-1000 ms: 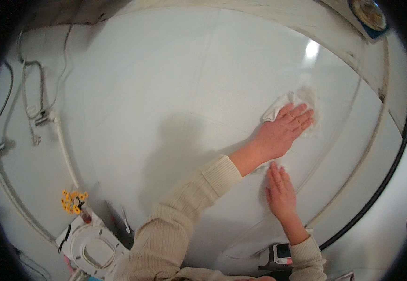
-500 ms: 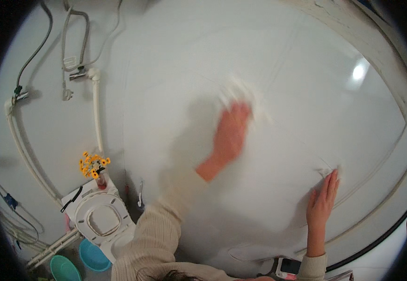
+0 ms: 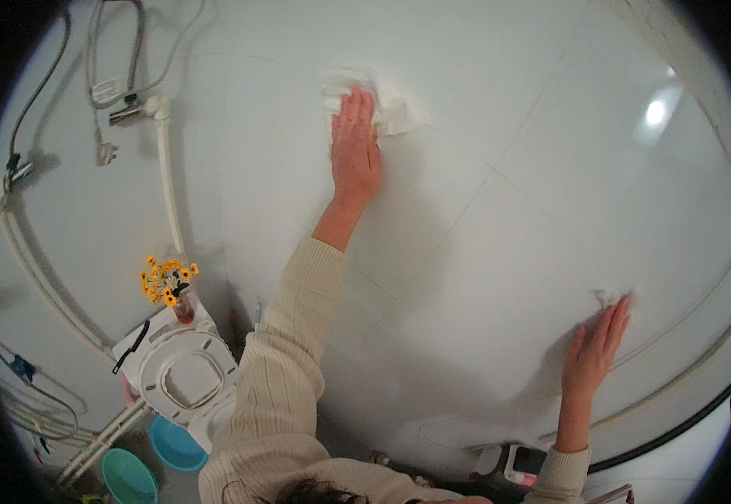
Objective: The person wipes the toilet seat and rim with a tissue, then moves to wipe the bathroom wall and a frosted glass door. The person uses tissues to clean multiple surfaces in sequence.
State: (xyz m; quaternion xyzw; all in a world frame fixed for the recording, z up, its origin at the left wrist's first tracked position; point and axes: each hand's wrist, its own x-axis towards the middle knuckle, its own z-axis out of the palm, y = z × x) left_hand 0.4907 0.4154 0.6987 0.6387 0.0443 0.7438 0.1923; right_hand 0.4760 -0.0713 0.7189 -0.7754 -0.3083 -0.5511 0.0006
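My left hand [image 3: 355,151], at the end of a cream knitted sleeve, lies flat over a crumpled white cloth [image 3: 399,113] and holds it against the pale wall [image 3: 483,227]. The fingers are stretched and close together, and part of the cloth bunches out on both sides of them. Lower and to the right, my right hand [image 3: 592,353] rests against the same wall with its fingers extended and the thumb apart. At its fingertips is a small whitish thing [image 3: 609,296], too indistinct to name.
At lower left stands a white toilet [image 3: 187,378] with a vase of yellow flowers [image 3: 168,281] on it. Beside it are a blue basin [image 3: 177,443] and a green basin [image 3: 130,477]. Pipes, taps [image 3: 126,111] and a plug on a cable [image 3: 106,153] line the left wall.
My left hand has swept the cloth up and to the left across the wall. The right hand stays against the wall, while the whole view has shifted slightly.
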